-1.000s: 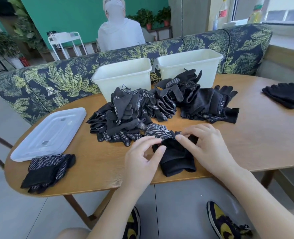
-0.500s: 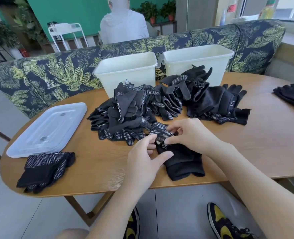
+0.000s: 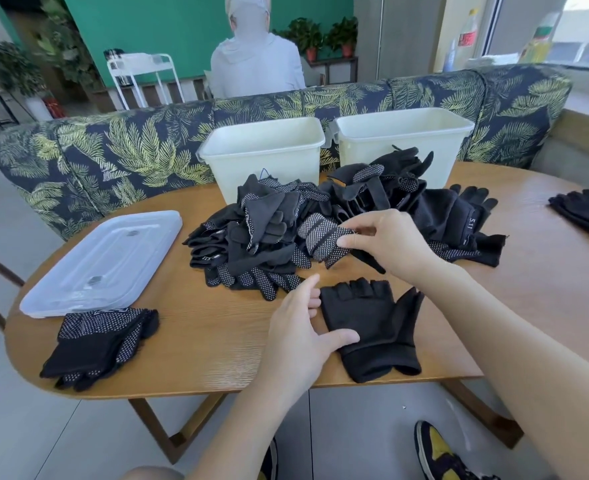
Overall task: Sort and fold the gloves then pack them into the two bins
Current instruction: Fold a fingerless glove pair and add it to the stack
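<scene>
Gloves [image 3: 286, 237] mostly lay unsorted in a heap near the two bins [image 3: 262, 157]. Right hand [image 3: 390, 244] pinched a dotted glove [image 3: 324, 237]; left hand [image 3: 300, 337], fingers relaxed, touched a fingerless glove [image 3: 369, 320]. Folding and packing seemingly remained.

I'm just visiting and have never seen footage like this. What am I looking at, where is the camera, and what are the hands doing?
There is no machine here: a person sorts gloves with bare hands, and the camera sits on their head, looking forward and down. On the wooden table lies a pile of black gloves, with two white bins behind it and a clear lid on the left. A sorted stack of dotted gloves lies near the lid, and another stack at the far right. The right hand pinches a dotted glove lifted from the pile. The left hand rests, fingers relaxed, against a fingerless glove lying flat.
</scene>
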{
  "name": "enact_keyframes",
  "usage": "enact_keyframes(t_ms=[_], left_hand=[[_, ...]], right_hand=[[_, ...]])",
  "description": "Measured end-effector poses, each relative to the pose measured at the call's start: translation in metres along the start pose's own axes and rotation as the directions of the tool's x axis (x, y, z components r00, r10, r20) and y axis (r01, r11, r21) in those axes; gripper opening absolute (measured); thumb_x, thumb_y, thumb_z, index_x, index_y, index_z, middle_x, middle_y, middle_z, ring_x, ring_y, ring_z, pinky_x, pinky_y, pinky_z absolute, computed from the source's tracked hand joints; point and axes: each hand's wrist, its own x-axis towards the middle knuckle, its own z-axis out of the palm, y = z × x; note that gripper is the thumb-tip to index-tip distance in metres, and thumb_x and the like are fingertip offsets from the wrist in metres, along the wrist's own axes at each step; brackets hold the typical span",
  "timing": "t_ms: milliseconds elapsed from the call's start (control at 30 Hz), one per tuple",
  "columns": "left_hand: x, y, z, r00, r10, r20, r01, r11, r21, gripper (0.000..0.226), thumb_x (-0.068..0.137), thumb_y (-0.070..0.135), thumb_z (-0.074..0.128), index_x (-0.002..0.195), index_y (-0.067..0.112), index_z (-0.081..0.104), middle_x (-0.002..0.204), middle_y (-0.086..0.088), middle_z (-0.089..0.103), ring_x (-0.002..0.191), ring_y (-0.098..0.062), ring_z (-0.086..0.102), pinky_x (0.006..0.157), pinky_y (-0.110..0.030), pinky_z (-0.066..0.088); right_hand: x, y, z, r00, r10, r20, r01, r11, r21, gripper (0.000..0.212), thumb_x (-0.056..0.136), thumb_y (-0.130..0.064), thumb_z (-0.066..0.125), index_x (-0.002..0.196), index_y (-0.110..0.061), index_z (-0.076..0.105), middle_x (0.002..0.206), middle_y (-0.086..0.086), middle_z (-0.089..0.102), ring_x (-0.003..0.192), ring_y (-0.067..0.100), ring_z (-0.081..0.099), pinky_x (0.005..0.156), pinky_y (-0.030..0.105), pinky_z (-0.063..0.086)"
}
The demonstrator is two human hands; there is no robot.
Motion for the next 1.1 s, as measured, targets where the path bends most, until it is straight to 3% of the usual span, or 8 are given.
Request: enact_keyframes(t_ms=[167,400,500,633,767,933,1033,1100], left_hand=[[-0.001,-0.003,0.000,0.997,0.028,-0.071,-0.029,0.999,-0.018,0.083,0.073,0.037,0.090,0.145,0.037,0.049,0.126,0.022,0.055,0.114,0.004,0.055,0.093,-0.007,0.042],[-0.008,0.002,-0.002,0.976,0.204,-0.071,-0.201,0.978,0.050,0.048,0.086,0.045,0.076,0.131,0.042,0.062,0.127,0.036,0.051,0.123,0.012,0.046,0.100,-0.006,0.036],[-0.011,0.004,0.001,0.959,0.278,0.060,-0.284,0.948,0.142,0.055,0.087,0.067,0.059,0.138,0.045,0.058,0.145,0.032,0.040,0.141,0.012,0.026,0.114,-0.015,0.022],[-0.010,0.008,0.008,0.937,0.251,0.245,-0.332,0.858,0.392,0.071,0.089,0.082,0.037,0.151,0.046,0.042,0.165,0.023,0.018,0.146,0.013,-0.006,0.121,-0.024,-0.003],[-0.009,0.012,0.010,0.933,0.194,0.304,-0.329,0.803,0.497,0.071,0.094,0.079,0.029,0.156,0.044,0.032,0.169,0.019,0.010,0.152,0.005,-0.008,0.126,-0.033,-0.006],[-0.008,0.015,0.013,0.927,0.167,0.336,-0.329,0.791,0.515,0.078,0.091,0.082,0.019,0.158,0.043,0.026,0.170,0.019,0.006,0.153,0.005,-0.011,0.127,-0.037,-0.005],[-0.005,0.017,0.012,0.936,0.211,0.281,-0.320,0.844,0.431,0.076,0.089,0.084,0.028,0.154,0.045,0.036,0.167,0.022,0.014,0.151,0.009,-0.003,0.127,-0.035,-0.001],[-0.001,0.016,0.015,0.945,0.288,0.157,-0.326,0.886,0.331,0.072,0.087,0.083,0.036,0.145,0.044,0.051,0.161,0.023,0.030,0.150,0.005,0.010,0.126,-0.037,0.011]], right_hand=[[0.010,0.009,0.008,0.989,-0.010,0.150,0.052,0.959,-0.278,0.040,0.088,-0.034,0.078,0.126,-0.025,0.072,0.124,-0.001,0.070,0.117,0.018,0.061,0.104,0.034,0.046],[-0.035,0.019,-0.018,0.998,-0.049,-0.042,0.042,0.988,-0.147,0.035,0.089,-0.033,0.078,0.122,-0.024,0.074,0.114,-0.009,0.072,0.106,0.004,0.061,0.097,0.022,0.044],[-0.074,0.018,-0.025,0.985,-0.106,-0.133,0.079,0.978,-0.193,0.030,0.090,-0.042,0.073,0.113,-0.024,0.077,0.105,-0.017,0.069,0.102,0.003,0.058,0.094,0.021,0.042],[-0.118,0.026,-0.012,0.983,-0.182,-0.026,0.166,0.940,-0.299,0.044,0.092,-0.059,0.054,0.112,-0.025,0.077,0.108,-0.016,0.072,0.104,0.009,0.060,0.093,0.030,0.049],[-0.132,0.041,-0.002,0.994,-0.104,0.027,0.107,0.934,-0.341,0.052,0.094,-0.061,0.051,0.126,-0.025,0.072,0.131,-0.013,0.066,0.126,0.010,0.055,0.105,0.038,0.048],[-0.127,0.044,-0.005,0.995,-0.102,0.017,0.103,0.947,-0.303,0.046,0.094,-0.056,0.056,0.126,-0.026,0.072,0.130,-0.013,0.067,0.126,0.009,0.055,0.106,0.036,0.046],[-0.121,0.044,-0.013,0.991,-0.084,-0.105,0.062,0.978,-0.198,0.036,0.094,-0.052,0.061,0.117,-0.029,0.074,0.115,-0.018,0.071,0.113,0.004,0.059,0.098,0.024,0.045],[-0.113,0.044,-0.022,0.964,-0.057,-0.258,0.024,0.992,-0.128,0.025,0.096,-0.042,0.064,0.111,-0.025,0.076,0.109,-0.016,0.072,0.103,0.001,0.061,0.092,0.020,0.044]])
